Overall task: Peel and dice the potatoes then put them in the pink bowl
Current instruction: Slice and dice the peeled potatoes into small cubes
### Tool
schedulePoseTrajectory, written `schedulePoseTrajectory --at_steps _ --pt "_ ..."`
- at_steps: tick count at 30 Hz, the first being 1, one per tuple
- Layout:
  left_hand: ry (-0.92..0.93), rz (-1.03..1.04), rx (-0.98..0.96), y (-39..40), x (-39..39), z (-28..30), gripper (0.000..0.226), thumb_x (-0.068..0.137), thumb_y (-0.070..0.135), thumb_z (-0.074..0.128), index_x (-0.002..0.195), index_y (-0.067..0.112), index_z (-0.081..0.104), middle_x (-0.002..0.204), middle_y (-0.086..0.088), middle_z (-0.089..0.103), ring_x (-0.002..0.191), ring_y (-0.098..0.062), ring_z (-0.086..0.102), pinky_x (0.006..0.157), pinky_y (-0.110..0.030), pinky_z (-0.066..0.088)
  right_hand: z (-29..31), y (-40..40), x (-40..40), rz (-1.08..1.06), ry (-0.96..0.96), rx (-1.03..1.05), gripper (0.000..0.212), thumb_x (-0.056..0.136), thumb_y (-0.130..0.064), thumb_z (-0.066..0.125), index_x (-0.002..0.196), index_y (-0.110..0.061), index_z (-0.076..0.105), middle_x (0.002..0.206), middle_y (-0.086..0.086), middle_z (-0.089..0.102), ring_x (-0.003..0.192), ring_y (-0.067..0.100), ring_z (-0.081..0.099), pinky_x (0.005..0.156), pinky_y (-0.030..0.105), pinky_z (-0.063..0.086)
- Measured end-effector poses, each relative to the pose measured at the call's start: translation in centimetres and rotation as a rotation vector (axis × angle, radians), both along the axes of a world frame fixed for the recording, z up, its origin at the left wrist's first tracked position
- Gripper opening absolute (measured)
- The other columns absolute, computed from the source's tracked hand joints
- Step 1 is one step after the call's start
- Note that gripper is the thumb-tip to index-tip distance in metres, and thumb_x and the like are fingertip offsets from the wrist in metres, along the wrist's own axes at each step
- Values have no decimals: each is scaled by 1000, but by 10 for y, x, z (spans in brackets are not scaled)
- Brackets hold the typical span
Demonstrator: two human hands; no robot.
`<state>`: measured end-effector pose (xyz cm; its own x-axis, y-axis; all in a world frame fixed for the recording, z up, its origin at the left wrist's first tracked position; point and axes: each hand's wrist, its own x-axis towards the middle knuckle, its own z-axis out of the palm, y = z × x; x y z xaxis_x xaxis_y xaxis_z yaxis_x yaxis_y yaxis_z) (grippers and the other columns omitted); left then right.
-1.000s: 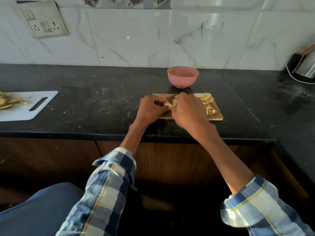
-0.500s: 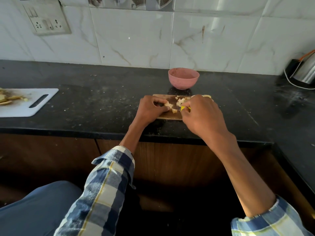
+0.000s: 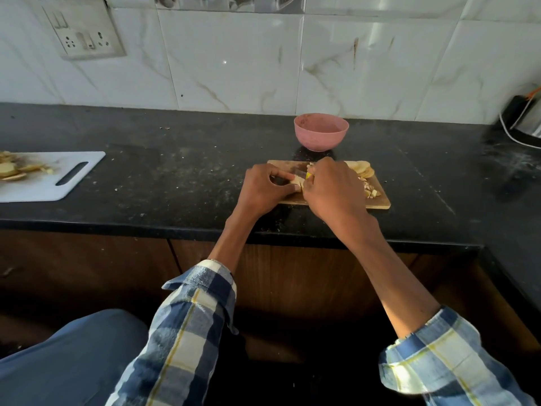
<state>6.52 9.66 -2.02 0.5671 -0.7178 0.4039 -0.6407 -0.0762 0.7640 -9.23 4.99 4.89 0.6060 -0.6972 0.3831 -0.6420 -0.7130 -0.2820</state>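
Glossy white marble-veined wall tiles (image 3: 234,63) catch the light above a dull, speckled black stone countertop (image 3: 175,183). The small rectangular wooden chopping board (image 3: 377,202) looks matt; the round pink bowl (image 3: 321,136), smooth plastic.

No writing, label, brand, number or sign can be read anywhere in the view. The switch and socket plate (image 3: 85,35) on the tiled wall bears no legible marking, and the pink bowl (image 3: 321,132) and the wooden cutting board (image 3: 377,203) on the worktop (image 3: 181,177) are plain.
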Motion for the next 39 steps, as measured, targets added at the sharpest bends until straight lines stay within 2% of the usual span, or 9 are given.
schedulePoseTrajectory --at_steps 4,8,14,19,23,26,32,36,39 --pt "-64 6 -12 -1 2 -1 17 82 18 88 98 21 83 84 15 69 73 -2 60 69 -15 44 -1 5 2 17 8 14 23 100 -26 65 116 -10 66 97 6 67 85 22 63 69 35 48" --pt "-105 1 -6 -4 6 -3 17 81 15 88 96 23 84 92 7 76 85 -12 67 84 -35 55 0 8 3 14 5 29 25 99 -26 66 117 -9 66 105 9 70 93 26 67 71 37 50" --pt "-157 31 9 -4 2 -1 14 82 18 87 93 25 84 93 13 76 83 -5 66 85 -34 58 3 15 -3 6 37 29 29 99 -28 66 121 -10 64 112 8 69 100 26 65 74 35 45" --pt "-184 97 71 -3 2 -2 11 84 34 85 94 36 81 96 23 75 89 -2 66 84 -36 58 4 22 -21 8 50 17 26 98 -29 66 118 -11 67 100 4 67 88 21 62 70 34 44" --pt "-207 113 75 -2 1 -2 12 85 34 84 96 35 82 99 21 76 92 -2 66 87 -38 58 2 28 -33 5 54 -13 18 99 -29 65 106 -13 69 85 1 62 75 16 58 58 28 35" --pt "-221 109 67 -2 2 -2 12 84 36 84 96 36 82 100 21 77 95 -4 67 92 -46 57 1 32 -40 0 32 -20 18 100 -30 64 108 -14 69 86 0 63 74 13 58 53 26 32" --pt "-214 81 48 -3 4 -3 11 86 33 84 97 34 83 101 19 77 95 -2 67 94 -35 56 -4 38 -46 26 26 -33 22 102 -29 59 113 -13 69 93 1 68 78 16 62 61 30 40" --pt "-214 84 46 -2 3 -3 12 86 34 83 98 34 83 103 18 77 96 -3 67 93 -31 53 -4 35 -49 39 -1 -37 24 102 -29 59 118 -16 72 97 0 71 77 14 63 65 35 55" --pt "-183 73 35 -1 3 -3 15 85 33 85 100 32 83 101 17 78 88 -3 66 92 -32 55 -4 31 -47 28 -34 -44 20 101 -29 59 109 -18 74 83 -2 67 66 12 58 55 29 43"
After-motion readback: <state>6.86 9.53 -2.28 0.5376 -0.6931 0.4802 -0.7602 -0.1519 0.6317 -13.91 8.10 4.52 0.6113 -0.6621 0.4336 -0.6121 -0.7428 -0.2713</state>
